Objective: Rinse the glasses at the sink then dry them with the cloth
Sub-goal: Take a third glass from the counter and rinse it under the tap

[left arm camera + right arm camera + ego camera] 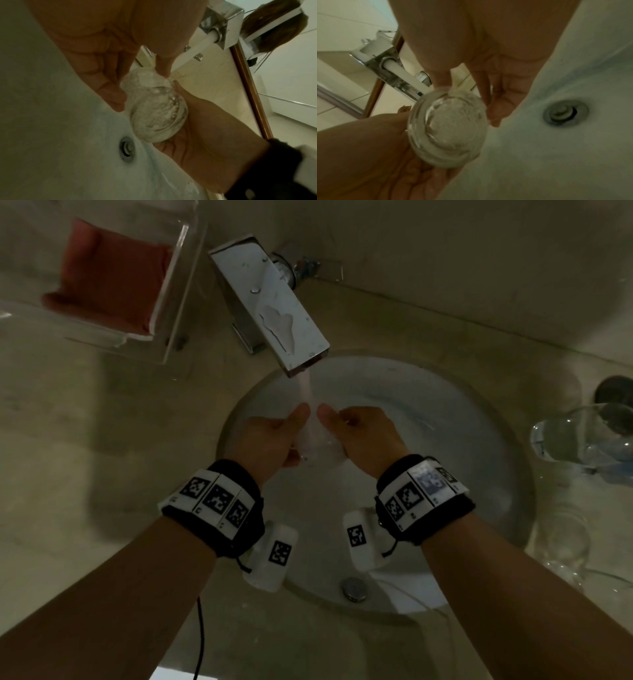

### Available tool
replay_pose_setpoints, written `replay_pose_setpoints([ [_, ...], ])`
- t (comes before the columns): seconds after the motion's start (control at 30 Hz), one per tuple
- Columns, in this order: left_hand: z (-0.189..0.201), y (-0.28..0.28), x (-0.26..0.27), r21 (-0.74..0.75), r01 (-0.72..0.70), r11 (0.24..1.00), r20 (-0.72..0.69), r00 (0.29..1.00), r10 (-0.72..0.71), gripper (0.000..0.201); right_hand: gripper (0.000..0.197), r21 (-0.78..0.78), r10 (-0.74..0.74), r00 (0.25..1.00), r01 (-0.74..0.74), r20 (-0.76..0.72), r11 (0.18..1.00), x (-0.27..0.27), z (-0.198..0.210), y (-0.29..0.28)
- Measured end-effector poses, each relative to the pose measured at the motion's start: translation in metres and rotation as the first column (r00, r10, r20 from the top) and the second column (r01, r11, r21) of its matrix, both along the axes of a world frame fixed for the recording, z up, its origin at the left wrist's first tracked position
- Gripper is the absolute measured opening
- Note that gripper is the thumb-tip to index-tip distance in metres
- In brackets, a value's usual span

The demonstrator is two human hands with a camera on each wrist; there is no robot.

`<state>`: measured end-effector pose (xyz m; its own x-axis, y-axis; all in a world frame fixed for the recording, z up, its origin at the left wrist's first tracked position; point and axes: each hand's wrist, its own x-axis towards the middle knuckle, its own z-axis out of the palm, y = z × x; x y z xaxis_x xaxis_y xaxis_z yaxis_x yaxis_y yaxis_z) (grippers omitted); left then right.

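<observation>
My forearms and the tagged wristbands (423, 496) fill the near edge of the head view, and beyond them both of my hands meet over the sink (507, 460). My left hand (265, 441) and right hand (364, 436) each curl round the glass (317, 445), thumbs up on either side of the stream (306, 392) falling from the tap (270, 302). So my grip is two-handed and closed on that one glass, which sits between the palms, under the spout and above the basin.

The wrist views show the thick base of the glass toward the drain (127, 148) and its mouth toward the water, with froth churning inside. As I judge it, this is mid-rinse. To do it well I would keep the mouth tilted into the flow, let it fill, then roll the glass between the palms so water reaches every wall. Wet glass will be slippery, so I would hold firm with the fingers under the base and keep it low over the basin.

More glasses (582, 436) wait on the desk out beyond my right grip, apparently not yet rinsed. The red cloth (113, 275) lies in a clear tray (178, 289) past my left grip, beside the tap; I would shake off drips before reaching there.
</observation>
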<state>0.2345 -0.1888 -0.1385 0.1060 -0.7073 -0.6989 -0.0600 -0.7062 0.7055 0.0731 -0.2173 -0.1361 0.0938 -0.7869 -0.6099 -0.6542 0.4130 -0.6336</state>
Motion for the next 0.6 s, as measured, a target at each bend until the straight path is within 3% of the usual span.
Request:
replay_pose_setpoints([
  [0.2, 0.001, -0.008, -0.006, 0.098, -0.106, 0.99, -0.04, 0.993, 0.11, 0.047, 0.069, -0.054, -0.107, 0.994, 0.106, -0.009, 0.993, 0.01, 0.004, -0.004],
  [0.6, 0.004, -0.009, -0.005, 0.057, -0.131, 0.99, -0.184, 0.973, 0.139, 0.037, 0.055, -0.079, -0.082, 0.997, 0.082, 0.005, 0.994, 0.01, 0.002, -0.012],
])
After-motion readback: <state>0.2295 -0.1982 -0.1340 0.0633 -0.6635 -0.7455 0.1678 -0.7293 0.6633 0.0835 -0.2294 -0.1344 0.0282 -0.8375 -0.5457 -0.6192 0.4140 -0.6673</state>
